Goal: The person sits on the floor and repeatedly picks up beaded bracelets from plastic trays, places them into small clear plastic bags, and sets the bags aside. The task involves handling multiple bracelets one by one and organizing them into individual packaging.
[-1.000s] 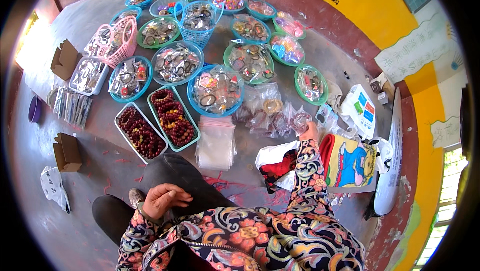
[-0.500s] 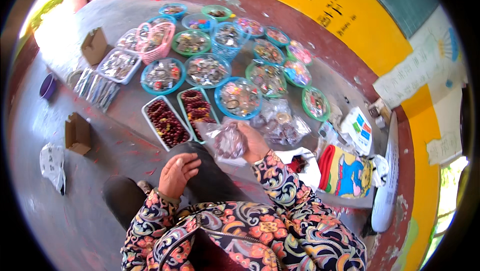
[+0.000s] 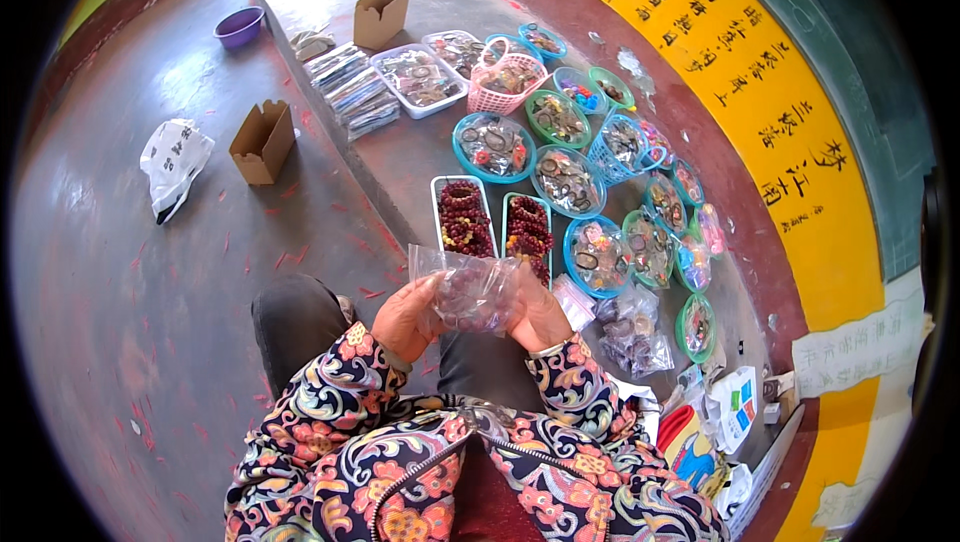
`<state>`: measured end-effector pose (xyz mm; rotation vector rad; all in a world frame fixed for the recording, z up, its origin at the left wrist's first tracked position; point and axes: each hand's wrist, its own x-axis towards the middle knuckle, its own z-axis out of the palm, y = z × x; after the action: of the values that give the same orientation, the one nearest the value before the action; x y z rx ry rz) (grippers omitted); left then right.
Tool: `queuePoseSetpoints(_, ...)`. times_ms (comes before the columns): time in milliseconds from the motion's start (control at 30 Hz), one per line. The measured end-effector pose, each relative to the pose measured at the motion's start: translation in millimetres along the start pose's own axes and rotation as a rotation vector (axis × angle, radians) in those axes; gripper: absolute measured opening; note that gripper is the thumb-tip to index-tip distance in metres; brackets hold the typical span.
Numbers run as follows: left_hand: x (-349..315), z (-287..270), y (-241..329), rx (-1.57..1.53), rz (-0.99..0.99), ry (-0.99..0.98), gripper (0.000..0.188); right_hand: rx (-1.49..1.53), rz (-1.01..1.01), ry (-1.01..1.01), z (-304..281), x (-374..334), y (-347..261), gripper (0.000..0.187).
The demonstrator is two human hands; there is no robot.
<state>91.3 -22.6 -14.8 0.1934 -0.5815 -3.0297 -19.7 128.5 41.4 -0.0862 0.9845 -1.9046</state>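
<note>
A clear plastic bag [image 3: 468, 290] is stretched between my two hands, above my dark trouser leg. A ring of beads shows dimly through its film. My left hand [image 3: 408, 318] grips the bag's left edge, thumb on top. On the other side my right hand [image 3: 540, 314] has hold of the right edge, its fingers partly behind the film. Just beyond the bag lie dark red beaded bracelets [image 3: 462, 210] in a white tray [image 3: 436, 204]. More dark red bracelets [image 3: 528, 230] fill the narrow green-rimmed tray [image 3: 506, 220] beside it.
Several round baskets of bagged trinkets, among them a blue basket [image 3: 568, 264] and a pink basket [image 3: 497, 99], spread over the raised floor. Loose bagged pieces [image 3: 634, 332] lie right. Cardboard boxes [image 3: 262, 147], a white bag [image 3: 178, 164] and a purple basin [image 3: 239, 30] stand left.
My left hand, empty before, now grips the bag that my right hand was holding. Both hands have come together around it. The view has swung left.
</note>
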Motion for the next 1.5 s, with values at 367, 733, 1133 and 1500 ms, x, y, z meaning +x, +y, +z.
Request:
queuePoseSetpoints(367,-2,-2,-2,0.106,-0.017,0.195,0.038,-0.736,-0.48,0.431,-27,11,21,0.027)
queuePoseSetpoints(733,5,-12,-21,0.599,0.289,0.364,0.032,-1.104,-0.718,0.547,-14,2,7,0.029)
queuePoseSetpoints(1133,3,5,-3,-0.084,0.114,-0.086,0.037,-0.838,-0.644,0.457,3,0,-4,0.029)
queuePoseSetpoints(1500,1,0,0,-0.198,-0.067,-0.116,0.042,-0.911,-0.548,0.433,22,-8,-10,0.029)
